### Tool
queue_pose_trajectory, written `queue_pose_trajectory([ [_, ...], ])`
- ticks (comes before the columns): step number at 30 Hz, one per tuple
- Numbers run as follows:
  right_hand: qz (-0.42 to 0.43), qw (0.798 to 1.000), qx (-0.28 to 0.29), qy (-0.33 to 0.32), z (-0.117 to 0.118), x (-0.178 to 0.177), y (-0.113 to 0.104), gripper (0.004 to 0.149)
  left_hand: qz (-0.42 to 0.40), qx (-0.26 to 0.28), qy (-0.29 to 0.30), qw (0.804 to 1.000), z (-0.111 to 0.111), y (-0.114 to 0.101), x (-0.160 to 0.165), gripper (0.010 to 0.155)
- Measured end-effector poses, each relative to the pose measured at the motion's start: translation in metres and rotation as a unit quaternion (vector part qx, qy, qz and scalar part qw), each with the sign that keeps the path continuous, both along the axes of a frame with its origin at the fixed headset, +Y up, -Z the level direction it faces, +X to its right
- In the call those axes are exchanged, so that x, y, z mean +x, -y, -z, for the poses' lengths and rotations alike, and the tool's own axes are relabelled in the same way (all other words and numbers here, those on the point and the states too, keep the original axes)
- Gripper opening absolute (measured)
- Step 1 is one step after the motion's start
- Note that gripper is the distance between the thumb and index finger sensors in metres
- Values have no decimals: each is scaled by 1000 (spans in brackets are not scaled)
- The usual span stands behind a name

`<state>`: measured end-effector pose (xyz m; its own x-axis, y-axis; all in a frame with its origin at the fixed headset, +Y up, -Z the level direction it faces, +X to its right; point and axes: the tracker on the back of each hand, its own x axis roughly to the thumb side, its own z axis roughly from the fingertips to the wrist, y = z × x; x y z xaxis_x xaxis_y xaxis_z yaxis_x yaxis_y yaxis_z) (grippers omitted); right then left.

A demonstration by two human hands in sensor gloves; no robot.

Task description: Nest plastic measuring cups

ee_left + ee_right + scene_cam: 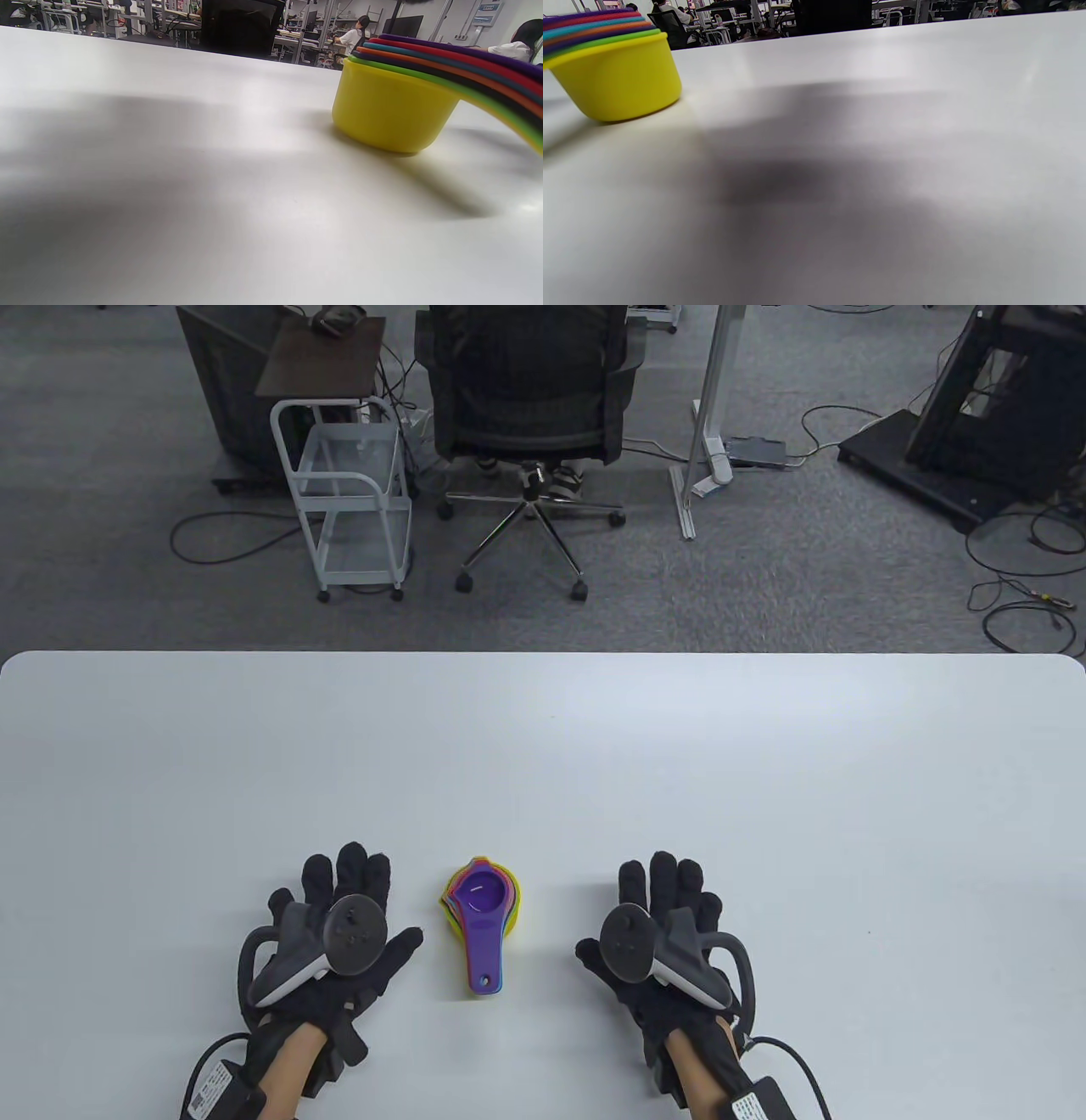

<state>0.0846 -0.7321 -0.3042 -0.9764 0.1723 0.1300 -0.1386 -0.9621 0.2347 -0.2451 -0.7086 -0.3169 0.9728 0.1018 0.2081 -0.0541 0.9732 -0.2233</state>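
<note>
A stack of nested plastic measuring cups [480, 904] sits on the white table [543, 746] between my hands, the purple one on top, handles pointing toward me. The yellow outer cup shows in the left wrist view [390, 110] and the right wrist view [617, 80], with several coloured rims above it. My left hand [339, 920] rests flat on the table left of the stack, fingers spread, holding nothing. My right hand [666, 920] rests flat to the right of the stack, also holding nothing. Neither hand touches the cups.
Beyond the table's far edge stand an office chair [530, 390], a white wire cart [352, 500] and cables on the carpet.
</note>
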Motion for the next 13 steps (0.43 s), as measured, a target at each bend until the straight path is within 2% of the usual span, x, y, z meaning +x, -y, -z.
queue_pose_trajectory([
  [13, 7, 1000, -20, 5, 2, 2, 3, 96, 8, -21, -10, 1000, 2, 4, -1, 90],
])
